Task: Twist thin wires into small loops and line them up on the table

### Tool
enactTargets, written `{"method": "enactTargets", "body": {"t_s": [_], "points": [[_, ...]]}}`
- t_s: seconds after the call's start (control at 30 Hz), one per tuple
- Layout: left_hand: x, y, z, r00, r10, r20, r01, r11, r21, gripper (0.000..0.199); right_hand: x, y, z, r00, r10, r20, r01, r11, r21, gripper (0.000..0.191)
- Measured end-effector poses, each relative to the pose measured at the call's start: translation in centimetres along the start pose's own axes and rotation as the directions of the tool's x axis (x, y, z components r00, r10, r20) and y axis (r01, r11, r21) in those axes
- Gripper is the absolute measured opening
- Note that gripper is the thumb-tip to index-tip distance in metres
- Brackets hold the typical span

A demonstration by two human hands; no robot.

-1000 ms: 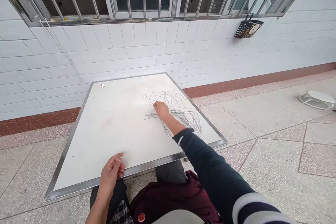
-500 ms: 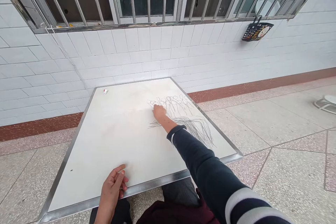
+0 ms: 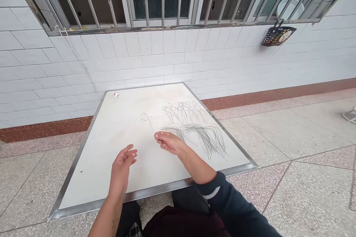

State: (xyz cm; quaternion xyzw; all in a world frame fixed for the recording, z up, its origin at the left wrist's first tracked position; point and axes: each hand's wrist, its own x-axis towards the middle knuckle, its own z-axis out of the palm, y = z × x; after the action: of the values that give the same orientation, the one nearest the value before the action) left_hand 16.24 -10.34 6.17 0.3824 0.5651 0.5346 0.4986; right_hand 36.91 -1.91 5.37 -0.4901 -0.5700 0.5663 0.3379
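My right hand (image 3: 169, 142) pinches the lower end of a thin dark wire with a loop at its top (image 3: 150, 123); the loop points away from me, over the white table (image 3: 133, 133). To its left, my left hand (image 3: 121, 164) hovers above the near part of the table, fingers apart and nothing in them. Beyond my right hand lies a row of similar looped wires (image 3: 182, 111), stems toward me. A bundle of long, thin dark wires without visible loops (image 3: 205, 139) spreads across the table's right side, partly behind my right hand.
A small white and red object (image 3: 116, 95) sits near the far left corner, and a tiny dark speck (image 3: 81, 171) near the left edge. Metal trim (image 3: 158, 189) borders the table. Behind it stand a tiled wall (image 3: 128, 68) and a barred window with a hanging dark bag (image 3: 278, 36).
My right hand has drawn back toward me from the looped wires, bringing one with it. My left hand has risen from the near edge and moved forward.
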Motion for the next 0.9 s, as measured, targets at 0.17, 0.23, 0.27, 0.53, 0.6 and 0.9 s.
{"method": "enactTargets", "body": {"t_s": [0.17, 0.23, 0.27, 0.53, 0.6, 0.9], "points": [[-0.3, 2.7, 2.9, 0.995, 0.045, 0.088, -0.033, 0.99, -0.138, 0.059, -7.3, 1.1, 2.2, 0.963, -0.011, 0.271, -0.115, 0.889, 0.443, 0.034], [-1.2, 3.0, 3.7, 0.994, 0.056, 0.091, -0.039, 0.984, -0.176, 0.058, -8.6, 1.1, 2.7, 0.925, -0.009, 0.381, -0.256, 0.725, 0.639, 0.03], [-1.7, 3.1, 4.0, 0.995, 0.061, 0.081, -0.045, 0.981, -0.189, 0.057, -9.0, 1.2, 3.0, 0.909, -0.009, 0.416, -0.309, 0.653, 0.691, 0.029], [-4.2, 3.3, 4.7, 0.988, 0.154, 0.007, -0.15, 0.969, -0.195, 0.048, -11.5, 1.9, 4.5, 0.89, -0.007, 0.456, -0.354, 0.619, 0.701, 0.029], [-4.7, 3.5, 4.9, 0.984, 0.181, 0.002, -0.177, 0.967, -0.182, 0.044, -12.0, 1.7, 4.7, 0.911, -0.02, 0.413, -0.292, 0.674, 0.679, 0.029], [-7.4, 4.8, 5.4, 0.984, 0.175, 0.032, -0.171, 0.98, -0.101, 0.047, -12.7, -1.0, 3.4, 0.916, -0.377, -0.133, 0.342, 0.911, -0.23, 0.027]]}}
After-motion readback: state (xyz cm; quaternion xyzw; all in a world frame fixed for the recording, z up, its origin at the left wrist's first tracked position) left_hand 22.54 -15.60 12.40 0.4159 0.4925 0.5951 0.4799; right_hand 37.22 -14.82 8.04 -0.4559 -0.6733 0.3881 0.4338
